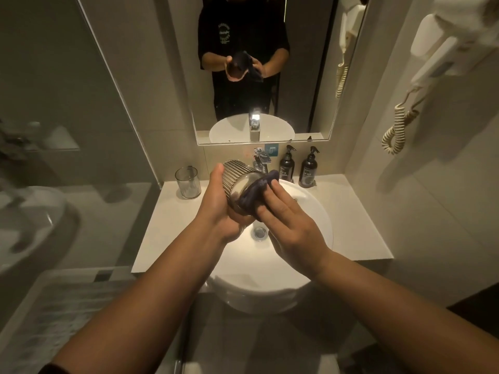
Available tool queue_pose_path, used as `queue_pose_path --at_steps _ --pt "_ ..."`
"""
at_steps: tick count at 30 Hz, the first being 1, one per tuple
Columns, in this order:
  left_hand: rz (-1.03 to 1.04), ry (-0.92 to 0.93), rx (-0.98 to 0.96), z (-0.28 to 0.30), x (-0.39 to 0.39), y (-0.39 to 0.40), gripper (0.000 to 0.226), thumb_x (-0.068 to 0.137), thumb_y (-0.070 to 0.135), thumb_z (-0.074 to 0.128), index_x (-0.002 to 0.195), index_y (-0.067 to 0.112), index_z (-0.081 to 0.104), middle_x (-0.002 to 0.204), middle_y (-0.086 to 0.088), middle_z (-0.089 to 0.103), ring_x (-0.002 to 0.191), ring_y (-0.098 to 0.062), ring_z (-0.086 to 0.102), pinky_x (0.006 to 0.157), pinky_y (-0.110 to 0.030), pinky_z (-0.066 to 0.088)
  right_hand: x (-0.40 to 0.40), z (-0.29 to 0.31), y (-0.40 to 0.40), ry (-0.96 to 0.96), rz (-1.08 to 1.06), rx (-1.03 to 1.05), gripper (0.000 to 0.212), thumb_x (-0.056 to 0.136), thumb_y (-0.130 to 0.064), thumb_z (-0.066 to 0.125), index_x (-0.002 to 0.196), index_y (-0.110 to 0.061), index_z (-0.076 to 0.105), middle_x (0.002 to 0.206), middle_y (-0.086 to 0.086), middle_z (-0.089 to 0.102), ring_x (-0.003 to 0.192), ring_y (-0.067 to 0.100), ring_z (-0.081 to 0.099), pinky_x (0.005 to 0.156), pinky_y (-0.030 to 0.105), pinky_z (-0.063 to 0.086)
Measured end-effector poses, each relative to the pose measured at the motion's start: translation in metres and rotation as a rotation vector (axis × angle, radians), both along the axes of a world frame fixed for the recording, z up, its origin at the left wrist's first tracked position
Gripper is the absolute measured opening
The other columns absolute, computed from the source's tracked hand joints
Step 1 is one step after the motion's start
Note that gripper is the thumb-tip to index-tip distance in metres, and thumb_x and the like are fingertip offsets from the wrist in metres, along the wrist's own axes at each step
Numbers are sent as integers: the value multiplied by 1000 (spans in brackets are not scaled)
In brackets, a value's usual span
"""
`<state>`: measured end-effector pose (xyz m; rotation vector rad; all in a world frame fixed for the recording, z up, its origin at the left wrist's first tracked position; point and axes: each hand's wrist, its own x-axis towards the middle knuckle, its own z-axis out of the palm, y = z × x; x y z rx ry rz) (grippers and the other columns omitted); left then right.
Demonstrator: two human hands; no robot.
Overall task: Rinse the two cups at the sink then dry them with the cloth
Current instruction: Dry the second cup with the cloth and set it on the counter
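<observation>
Drying step under way above the round white basin [310,211]: ribbed clear glass cup [237,182] tipped on its side, base turned toward the camera, mouth pointing away toward the chrome tap [260,160] behind the basin. Left hand [216,201] cradling the cup from below and from the left, fingers [217,172] wrapped along the ribbed wall and closed on it, probably so that the smooth bottom faces up for wiping. Right hand [286,220] pressing a dark purple-blue cloth [260,188] flat against the cup's base and lower side, fingers [278,191] spread and lying on the cloth rather than pinching it; held over the basin, most likely so that drips fall toward the drain [259,233]. Second cup, a clear glass tumbler [187,182], standing upright on the pale tabletop [167,220] left of the basin, well apart from both hands, apparently set aside; dry or still wet, impossible to tell. Two dark pump bottles [297,168] on the tabletop behind and right of the basin, pale label patches visible, lettering too small to read. Small blue square sticker [270,149] on the wall above the tap, white mark on it, not legible. In the mirror [318,76] above the basin, a pale printed emblem on a dark shirt, blurred beyond reading.
</observation>
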<state>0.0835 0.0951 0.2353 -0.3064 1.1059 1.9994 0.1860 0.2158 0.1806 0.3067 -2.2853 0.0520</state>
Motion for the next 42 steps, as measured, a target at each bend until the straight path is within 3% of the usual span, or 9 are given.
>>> queue_pose_path --at_steps 4,9,11,19,23,27,34,37,42 --pt "54 9 -20 -12 -5 1 74 86 73 52 119 9 70 108 -17 76 92 -31 74 75 -42 63 1 -9 2 -154 13 -103 40 90 -3 60 130 -5 57 138 18 53 131 33 47 111 36 36" --pt "261 149 -61 -19 -22 -19 68 88 71 53 128 16 61 113 -15 75 93 -28 76 72 -42 64 20 -15 21 -1069 -136 -521 39 83 -4 50 116 -19 64 118 4 65 103 27 59 86 35 49" --pt "305 284 -70 -27 -22 -28 64 92 65 53 135 18 53 122 -13 72 104 -30 74 80 -45 63 28 -26 30 -1195 -209 -653 45 81 -6 45 118 -23 64 116 0 66 101 24 60 85 33 50" --pt "108 949 -668 -85 16 -51 76 93 27 69 153 18 24 136 8 41 126 -11 44 100 -25 37 28 -84 5 -1036 -311 -447 20 85 -7 48 103 -11 56 106 10 61 91 26 59 76 31 46" --pt "2 963 -716 -109 30 -56 87 88 21 75 155 21 19 137 12 38 127 -8 41 107 -28 35 25 -127 -18 -1045 -249 -336 24 91 -30 52 113 -20 50 114 4 60 96 20 57 83 30 47" --pt "-28 959 -738 -127 37 -64 90 86 19 78 154 20 19 141 9 41 131 -10 43 108 -27 34 33 -157 -25 -1071 -307 -115 66 80 -69 47 129 -25 39 129 4 53 115 25 51 102 48 39" --pt "-44 933 -749 -141 45 -76 90 85 18 79 153 23 21 140 11 40 132 -9 43 110 -30 36 23 -134 -14 -1329 -255 -208 99 78 -80 40 151 -24 4 161 7 -4 146 35 -8 112 62 -2" --pt "-68 952 -736 -141 41 -80 90 84 17 79 152 27 20 142 10 38 135 -10 40 114 -31 35 14 -91 -10 -1135 -173 -500 87 81 -64 57 150 -29 18 160 2 13 146 25 15 116 48 18" --pt "-150 1028 -688 -127 26 -81 92 84 28 78 143 44 11 154 5 31 140 -9 34 108 -11 32 -24 -44 -18 -1068 85 -785 74 76 -49 73 139 -35 39 136 -12 51 100 3 58 85 25 53"
